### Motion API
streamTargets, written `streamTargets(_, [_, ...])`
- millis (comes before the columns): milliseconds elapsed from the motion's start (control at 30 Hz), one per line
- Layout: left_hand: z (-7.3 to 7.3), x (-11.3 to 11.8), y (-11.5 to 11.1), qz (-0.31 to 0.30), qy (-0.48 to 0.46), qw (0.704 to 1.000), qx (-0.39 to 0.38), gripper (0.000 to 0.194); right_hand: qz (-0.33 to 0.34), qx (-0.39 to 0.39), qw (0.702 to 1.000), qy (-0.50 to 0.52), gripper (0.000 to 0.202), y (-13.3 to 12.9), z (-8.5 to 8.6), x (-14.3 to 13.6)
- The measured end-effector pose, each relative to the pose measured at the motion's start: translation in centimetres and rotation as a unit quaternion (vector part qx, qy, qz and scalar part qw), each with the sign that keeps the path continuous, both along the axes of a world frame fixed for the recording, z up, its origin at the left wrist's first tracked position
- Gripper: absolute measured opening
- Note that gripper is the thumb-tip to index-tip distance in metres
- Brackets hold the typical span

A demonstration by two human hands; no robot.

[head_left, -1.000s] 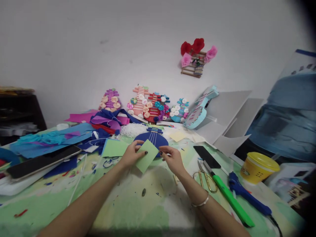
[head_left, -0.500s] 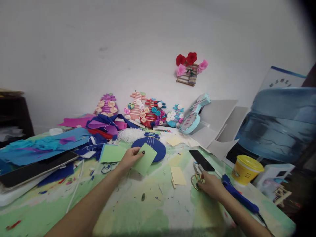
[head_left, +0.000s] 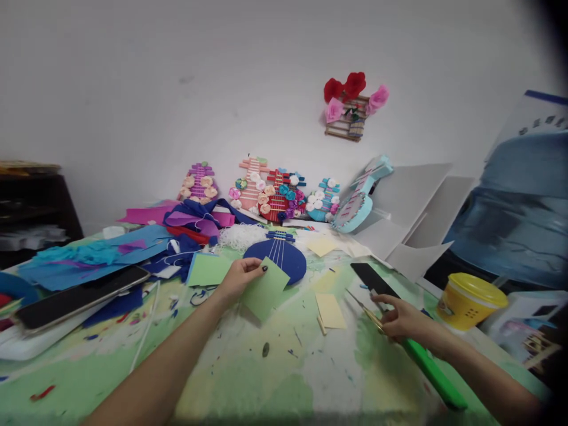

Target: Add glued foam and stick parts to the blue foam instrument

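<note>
My left hand (head_left: 242,278) pinches a light green piece of paper (head_left: 266,290) by its upper left edge, thumb on top. Behind the paper lies a dark blue round-bodied paper lute (head_left: 295,263) with pale strings. My right hand (head_left: 410,322) grips gold-handled scissors (head_left: 373,315), their blades aimed up and left over the table. Under and beside that hand are a flat black strip-like object (head_left: 373,279) and a long bright green object (head_left: 437,376), whose kind I cannot make out. Left of the scissors rests a cream paper rectangle (head_left: 331,310) with a small stick at its edge.
Several decorated paper lutes (head_left: 277,198) lean against the wall. Crepe paper (head_left: 97,257) and a phone (head_left: 84,299) lie at left, with more green paper (head_left: 208,269) nearer. A yellow tub (head_left: 470,302), grey boards (head_left: 412,219) and a water bottle (head_left: 510,213) stand at right.
The view has shifted slightly. My right hand has lifted the scissors and turned them, blades now pointing left. The long green object has come into sight under my right forearm. My left hand still holds the paper.
</note>
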State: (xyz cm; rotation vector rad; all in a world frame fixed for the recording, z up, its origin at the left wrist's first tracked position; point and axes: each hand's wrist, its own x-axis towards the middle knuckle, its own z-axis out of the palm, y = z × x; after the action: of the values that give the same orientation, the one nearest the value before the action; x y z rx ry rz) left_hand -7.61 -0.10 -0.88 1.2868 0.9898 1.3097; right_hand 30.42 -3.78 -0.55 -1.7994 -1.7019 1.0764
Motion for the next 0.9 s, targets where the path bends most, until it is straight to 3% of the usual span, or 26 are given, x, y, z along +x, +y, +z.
streamTargets(100, [0.1, 0.2, -0.1, -0.002, -0.004, 1.000, -0.002, 0.031, 0.027, 0.067, 0.995, 0.075, 0.065, -0.7, 1.3, -2.2])
streamTargets(167, [0.1, 0.2, -0.2, -0.002, -0.006, 1.000, -0.002, 0.031, 0.056, 0.096, 0.989, 0.097, 0.045, -0.8, 2.3, -4.7])
streamTargets(267, [0.2, 0.2, -0.4, 0.005, -0.011, 1.000, -0.005, 0.031, 0.126, 0.115, 0.971, 0.169, 0.033, 0.0, 3.3, -9.2])
streamTargets(367, [0.2, -0.1, -0.3, 0.024, -0.010, 1.000, -0.005, 0.031, 0.169, 0.100, 0.952, 0.236, 0.028, 1.5, 2.8, -13.3])
streamTargets(467, [-0.1, -0.4, 0.0, 0.043, -0.011, 0.999, -0.001, 0.031, 0.178, 0.129, 0.947, 0.235, 0.023, 2.8, 1.2, -15.8])
streamTargets(600, [-0.3, -0.3, 0.1, 0.038, -0.014, 0.999, -0.001, 0.032, 0.201, 0.172, 0.936, 0.231, 0.028, 3.3, -0.4, -15.8])
streamTargets(900, [0.2, 0.5, -0.5, 0.019, -0.018, 1.000, 0.006, 0.030, 0.222, 0.215, 0.938, 0.156, 0.039, 2.5, -1.0, -14.5])
